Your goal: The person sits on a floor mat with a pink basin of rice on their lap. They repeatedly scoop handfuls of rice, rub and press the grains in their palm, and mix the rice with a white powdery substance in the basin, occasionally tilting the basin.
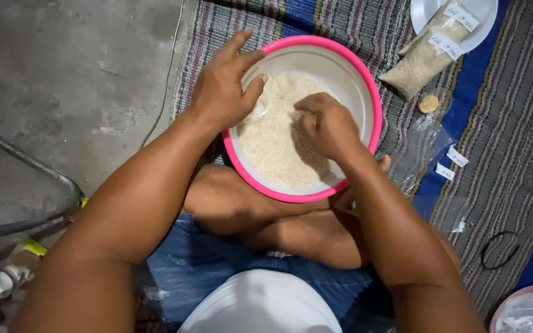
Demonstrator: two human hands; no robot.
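Note:
A round basin with a pink rim (pixel 374 98) rests tilted against my crossed legs, its white inside holding a heap of pale rice grains (pixel 272 139). My left hand (pixel 223 86) grips the basin's left rim, thumb inside touching the rice. In the middle of the basin my right hand (pixel 325 123) presses into the grains with fingers bunched together, pinching some of them.
A clear bag of grain (pixel 417 61) lies partly on a white plate (pixel 485 24) at the top right, on a striped mat (pixel 513 154). An empty plastic bag (pixel 424 151), a black band (pixel 499 250) and a lidded container (pixel 525 311) lie right. Bare concrete (pixel 75 68) and a metal bar (pixel 26 163) are left.

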